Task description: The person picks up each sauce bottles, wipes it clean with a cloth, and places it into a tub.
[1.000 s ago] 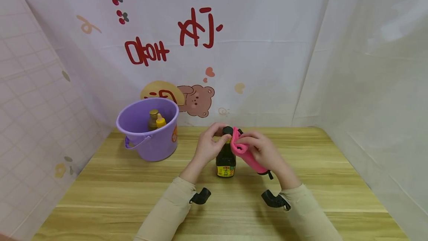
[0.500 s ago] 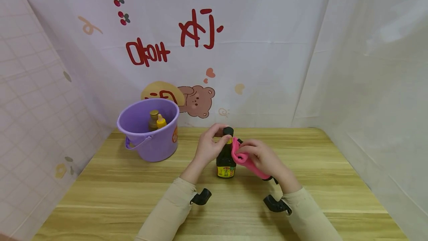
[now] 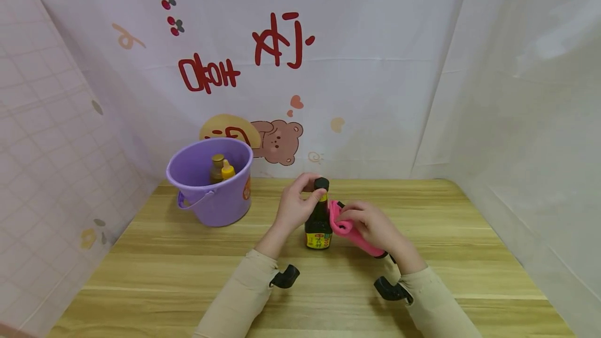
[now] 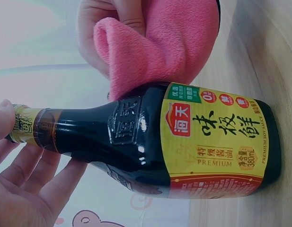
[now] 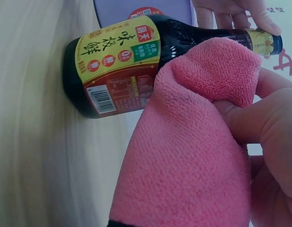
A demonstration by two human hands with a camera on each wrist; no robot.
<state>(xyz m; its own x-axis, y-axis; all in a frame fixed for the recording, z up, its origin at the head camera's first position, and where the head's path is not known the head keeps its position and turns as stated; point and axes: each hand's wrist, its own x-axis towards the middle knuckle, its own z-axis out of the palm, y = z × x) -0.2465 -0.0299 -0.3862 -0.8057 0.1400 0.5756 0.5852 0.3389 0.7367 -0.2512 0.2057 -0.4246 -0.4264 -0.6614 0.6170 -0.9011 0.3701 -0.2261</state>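
Note:
A dark soy sauce bottle (image 3: 318, 226) with a yellow label stands upright on the table. My left hand (image 3: 295, 203) grips its neck just below the black cap, thumb in front and fingers behind. In the left wrist view, the bottle (image 4: 141, 142) shows its label fully. Bunched in my right hand (image 3: 371, 223) is a pink cloth (image 3: 359, 241) with black edging, pinched between thumb and fingers. The right wrist view shows the folded top of the cloth (image 5: 193, 123) against the bottle's side, overlapping its shoulder.
A purple bucket (image 3: 220, 207) stands at the back left, with a brown-capped bottle (image 3: 217, 168) and a yellow-topped bottle (image 3: 228, 171) inside. A printed curtain (image 3: 375, 67) hangs behind the wooden table (image 3: 225, 286).
My right hand has slid the pink cloth down along the bottle's side, from the neck toward the shoulder. My left hand keeps its hold on the neck.

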